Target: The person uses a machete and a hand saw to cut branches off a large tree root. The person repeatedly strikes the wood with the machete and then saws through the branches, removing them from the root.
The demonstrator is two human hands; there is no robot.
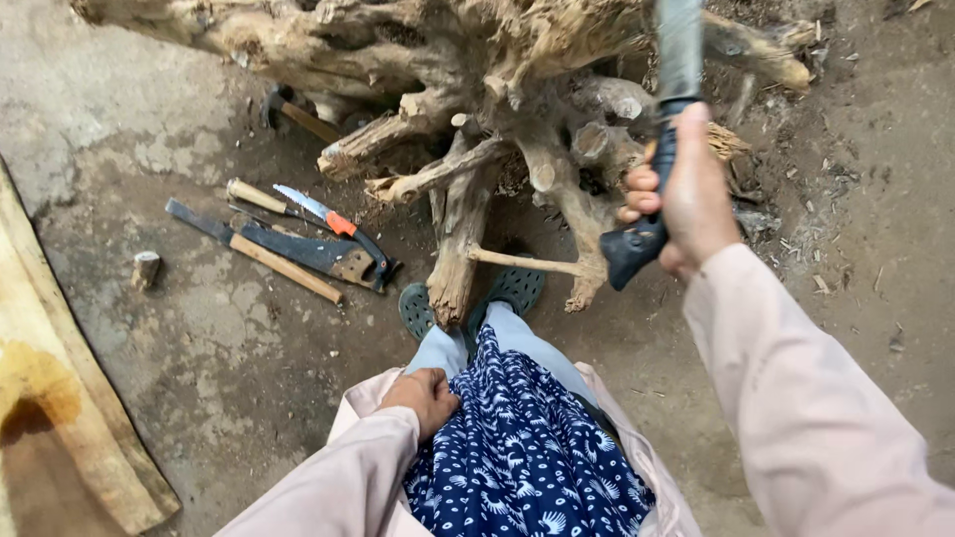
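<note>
My right hand (686,194) grips the black handle of a hatchet (665,149) raised above a large gnarled tree root (477,109); the blade runs out of the top of the view. My left hand (426,398) rests closed on my lap, on blue patterned cloth (527,447). My two feet in dark green perforated shoes (512,288) press against the near end of a root branch (458,249).
On the concrete floor to the left lie a hand saw with a wooden handle (308,254), a small orange-handled saw (333,224), a wooden-handled tool (259,197) and a hammer (288,107). A small wood block (145,268) and a plank (60,398) sit at far left.
</note>
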